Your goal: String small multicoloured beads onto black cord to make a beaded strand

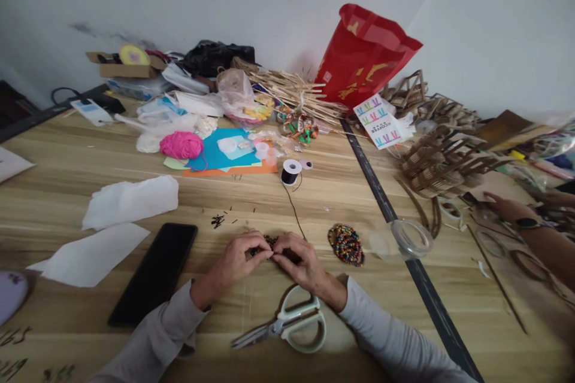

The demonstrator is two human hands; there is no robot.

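My left hand (236, 258) and my right hand (302, 262) meet over the table, thumb and forefinger of each pinched together. Between and behind the fingers shows a string of small dark and coloured beads (271, 241), partly hidden; the exact bit in the fingertips is too small to make out. A thin black cord (294, 209) runs from a spool (291, 172) down to my right hand. Right of that hand lies a coiled heap of multicoloured beads (345, 244). Scissors with pale green handles (287, 324) lie just below my hands. Short black cord scraps (218, 221) are scattered beyond my left hand.
A black phone (155, 275) and white paper sheets (130, 202) lie at left. Pink yarn (182, 145), coloured paper and bags crowd the back, beside a red bag (363, 57). Clear tape rolls (411, 238) and woven baskets (449, 158) stand right, near another person's arm (534, 227).
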